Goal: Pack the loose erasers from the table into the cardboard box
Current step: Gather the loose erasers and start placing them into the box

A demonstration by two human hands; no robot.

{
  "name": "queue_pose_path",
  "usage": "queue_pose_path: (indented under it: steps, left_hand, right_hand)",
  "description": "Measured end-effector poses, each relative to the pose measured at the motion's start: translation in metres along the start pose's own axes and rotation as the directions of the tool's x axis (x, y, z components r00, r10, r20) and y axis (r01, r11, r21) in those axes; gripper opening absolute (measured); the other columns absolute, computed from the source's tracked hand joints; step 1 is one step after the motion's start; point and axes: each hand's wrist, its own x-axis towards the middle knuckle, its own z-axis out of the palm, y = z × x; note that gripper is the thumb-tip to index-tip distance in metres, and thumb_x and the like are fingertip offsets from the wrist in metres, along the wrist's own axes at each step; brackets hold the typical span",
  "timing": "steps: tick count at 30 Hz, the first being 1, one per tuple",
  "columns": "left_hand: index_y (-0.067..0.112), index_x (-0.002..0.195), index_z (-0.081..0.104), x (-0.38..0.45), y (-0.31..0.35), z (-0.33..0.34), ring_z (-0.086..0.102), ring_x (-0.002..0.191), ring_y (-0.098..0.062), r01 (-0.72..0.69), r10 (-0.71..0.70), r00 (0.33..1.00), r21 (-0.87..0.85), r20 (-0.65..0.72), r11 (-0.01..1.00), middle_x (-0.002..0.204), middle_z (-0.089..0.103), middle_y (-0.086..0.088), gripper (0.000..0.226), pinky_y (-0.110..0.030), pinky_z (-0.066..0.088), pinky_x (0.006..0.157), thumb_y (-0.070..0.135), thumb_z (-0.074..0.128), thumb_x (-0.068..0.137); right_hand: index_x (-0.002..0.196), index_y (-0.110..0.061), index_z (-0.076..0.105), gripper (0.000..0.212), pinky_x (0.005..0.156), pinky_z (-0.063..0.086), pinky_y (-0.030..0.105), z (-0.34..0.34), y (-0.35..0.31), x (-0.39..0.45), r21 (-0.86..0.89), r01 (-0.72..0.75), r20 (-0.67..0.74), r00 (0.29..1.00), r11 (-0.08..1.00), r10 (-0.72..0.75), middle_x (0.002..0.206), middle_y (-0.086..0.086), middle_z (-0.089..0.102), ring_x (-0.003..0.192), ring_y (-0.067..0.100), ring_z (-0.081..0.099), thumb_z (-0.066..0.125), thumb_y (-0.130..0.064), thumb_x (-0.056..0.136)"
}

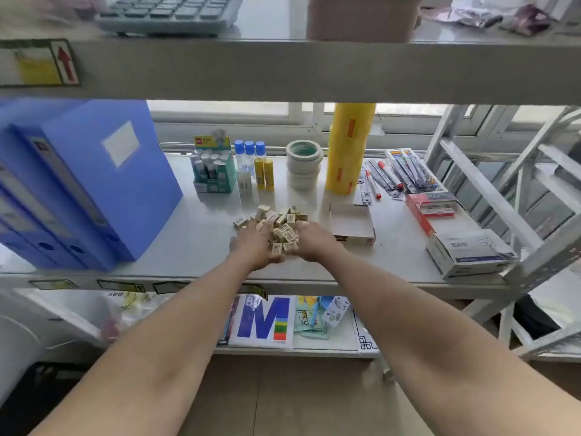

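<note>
A heap of several small cream erasers (281,221) in printed wrappers lies on the white shelf (195,237), near its middle. My left hand (253,245) sits at the heap's near left side, fingers curled in around some erasers. My right hand (314,240) sits at the near right side, fingers also curled into the pile. A few erasers lie between the two hands. The small open cardboard box (353,223) stands just right of the heap, beside my right hand, and looks empty.
Blue file boxes (94,180) stand at the left. Behind the heap are a glue stick display (213,168), glue bottles (254,165), tape rolls (303,163) and a yellow film roll (345,146). Pens (396,174) and stapler boxes (465,253) lie at the right. A shelf beam (283,70) runs overhead.
</note>
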Motion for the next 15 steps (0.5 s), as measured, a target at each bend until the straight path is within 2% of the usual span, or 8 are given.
queue_pose_path:
  steps: [3, 6, 11, 15]
  left_hand:
    - [0.035, 0.151, 0.018, 0.011, -0.008, 0.009, 0.032, 0.133, -0.035, -0.008, 0.014, 0.997, 0.087, -0.076, 0.996, 0.148, 0.024, -0.012, 0.095, -0.049, 0.046, 0.098, 0.068, 0.064, 0.076]
    - [0.039, 0.15, 0.021, 0.021, -0.013, 0.022, 0.026, 0.134, -0.039, -0.038, 0.047, 0.993, 0.088, -0.11, 0.995, 0.148, 0.02, -0.01, 0.093, -0.052, 0.048, 0.095, 0.069, 0.065, 0.073]
    - [0.046, 0.146, 0.023, 0.028, -0.017, 0.032, 0.026, 0.132, -0.037, -0.081, 0.108, 0.98, 0.158, -0.167, 0.984, 0.156, 0.009, -0.006, 0.085, -0.047, 0.049, 0.089, 0.075, 0.058, 0.075]
    - [0.04, 0.14, 0.04, 0.031, -0.019, 0.038, 0.032, 0.127, -0.033, -0.16, 0.189, 0.953, 0.138, -0.235, 0.977, 0.147, 0.022, -0.009, 0.069, -0.044, 0.051, 0.084, 0.065, 0.061, 0.08]
  right_hand:
    - [0.144, -0.021, 0.033, 0.07, 0.098, 0.044, 0.04, 0.003, 0.001, 0.009, -0.082, -0.056, 0.001, 0.998, 0.995, 0.056, 0.137, 0.02, 0.035, 0.115, 0.034, 0.054, 0.065, -0.043, 0.085]
    - [0.143, -0.02, 0.035, 0.072, 0.097, 0.044, 0.038, 0.005, 0.002, 0.016, -0.142, -0.05, 0.008, 0.999, 0.989, 0.052, 0.138, 0.018, 0.03, 0.115, 0.034, 0.054, 0.066, -0.046, 0.084]
    - [0.137, -0.022, 0.044, 0.065, 0.095, 0.044, 0.036, 0.009, 0.002, 0.024, -0.133, -0.006, 0.003, 1.0, 0.991, 0.007, 0.135, 0.013, 0.032, 0.111, 0.033, 0.056, 0.071, -0.042, 0.081]
    - [0.137, -0.023, 0.046, 0.062, 0.097, 0.044, 0.036, 0.01, 0.001, 0.028, -0.096, 0.016, 0.006, 1.0, 0.995, -0.015, 0.135, 0.013, 0.033, 0.112, 0.033, 0.056, 0.072, -0.034, 0.081]
